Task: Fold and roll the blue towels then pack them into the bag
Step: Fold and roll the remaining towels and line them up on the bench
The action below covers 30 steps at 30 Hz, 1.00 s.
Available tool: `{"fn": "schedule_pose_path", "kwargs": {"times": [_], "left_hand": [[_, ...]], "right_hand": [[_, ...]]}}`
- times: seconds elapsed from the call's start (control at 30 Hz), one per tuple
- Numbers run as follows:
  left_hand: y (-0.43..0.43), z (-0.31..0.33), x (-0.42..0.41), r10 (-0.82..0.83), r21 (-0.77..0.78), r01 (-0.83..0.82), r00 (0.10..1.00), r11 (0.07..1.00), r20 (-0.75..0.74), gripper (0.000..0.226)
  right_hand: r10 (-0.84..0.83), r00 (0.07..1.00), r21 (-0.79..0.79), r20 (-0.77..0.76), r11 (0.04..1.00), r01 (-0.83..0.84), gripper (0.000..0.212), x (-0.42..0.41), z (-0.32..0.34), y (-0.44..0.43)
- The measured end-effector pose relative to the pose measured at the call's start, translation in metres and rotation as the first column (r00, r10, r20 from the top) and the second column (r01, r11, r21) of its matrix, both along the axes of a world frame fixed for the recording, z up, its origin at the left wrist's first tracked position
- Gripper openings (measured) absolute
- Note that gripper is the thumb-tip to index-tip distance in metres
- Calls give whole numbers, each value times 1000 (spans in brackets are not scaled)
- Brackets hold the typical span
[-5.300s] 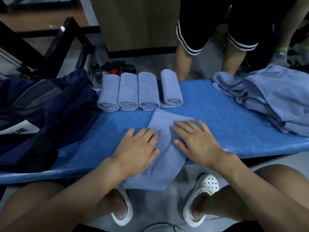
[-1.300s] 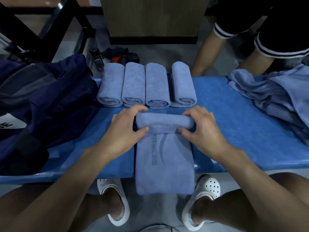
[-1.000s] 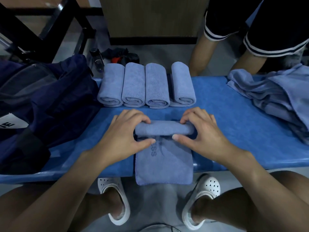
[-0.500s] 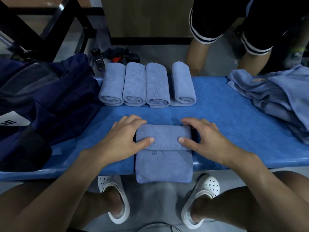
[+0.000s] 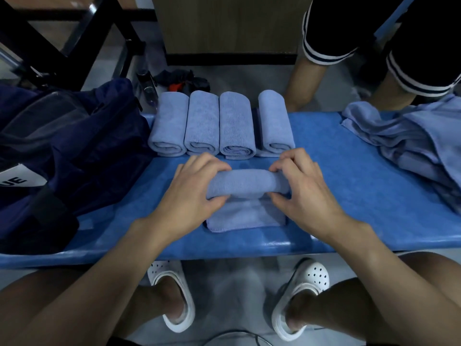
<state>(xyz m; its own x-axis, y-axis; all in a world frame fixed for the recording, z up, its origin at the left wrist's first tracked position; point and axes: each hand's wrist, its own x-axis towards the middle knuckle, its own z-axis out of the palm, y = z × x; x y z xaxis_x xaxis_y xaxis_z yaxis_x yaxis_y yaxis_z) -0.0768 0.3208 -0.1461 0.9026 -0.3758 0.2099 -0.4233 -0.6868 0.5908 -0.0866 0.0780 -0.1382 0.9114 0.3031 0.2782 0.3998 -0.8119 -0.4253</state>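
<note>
Blue padding covers the bench point(image 5: 361, 196) in a dim room, where a seated person's left hand point(image 5: 192, 193) and right hand point(image 5: 308, 196) each curl round one end of a half-rolled towel point(image 5: 247, 182), fingers over the top, thumbs at the near side, its flat tail lying toward the bench's near edge. 4 rolled towels point(image 5: 232, 123) line up just behind it, a dark bag point(image 5: 74, 151) slumps at left and a loose towel heap point(image 5: 411, 136) waits at right. Uneven pressure from either hand could skew the roll into a cone, and easing the grip early may let it spring loose.
</note>
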Motion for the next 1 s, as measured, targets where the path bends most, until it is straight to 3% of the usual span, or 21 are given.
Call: {"fn": "schedule_pose_path", "kwargs": {"times": [0.13, 0.23, 0.33, 0.4, 0.43, 0.5, 0.57, 0.77, 1.0], "left_hand": [[7, 1, -5, -121, 62, 123, 992, 990, -30, 43], [6, 1, -14, -162, -58, 155, 977, 986, -142, 35], [0, 1, -20, -190, -185, 151, 958, 971, -215, 22], [-1, 1, -22, -179, -172, 141, 957, 975, -228, 17], [-1, 3, -22, -167, -135, 138, 957, 981, -237, 25], [0, 5, -23, -132, -30, 129, 951, 991, -281, 52], [0, 7, -24, -105, 48, 125, 948, 991, -300, 64], [-6, 14, -17, -169, 19, 185, 932, 983, -319, 60], [-26, 22, 4, -256, 17, 283, 888, 959, -381, 51]], "right_hand": [[70, 989, -66, -130, 995, -79, 45, -9, 1, -4], [121, 957, -26, -262, 991, -132, 48, -18, 5, -9], [121, 949, 98, -291, 991, -96, 33, -23, 7, -9], [102, 942, 112, -319, 991, -70, 25, -24, 8, -10], [98, 929, 96, -355, 993, -68, 28, -23, 9, -11], [96, 887, 37, -452, 995, -89, 54, -24, 15, -12], [88, 853, -30, -515, 992, -120, 73, -24, 21, -11], [79, 849, -218, -522, 950, -222, 53, -13, 31, 5], [38, 814, -133, -580, 981, -141, 59, -12, 34, -6]]}}
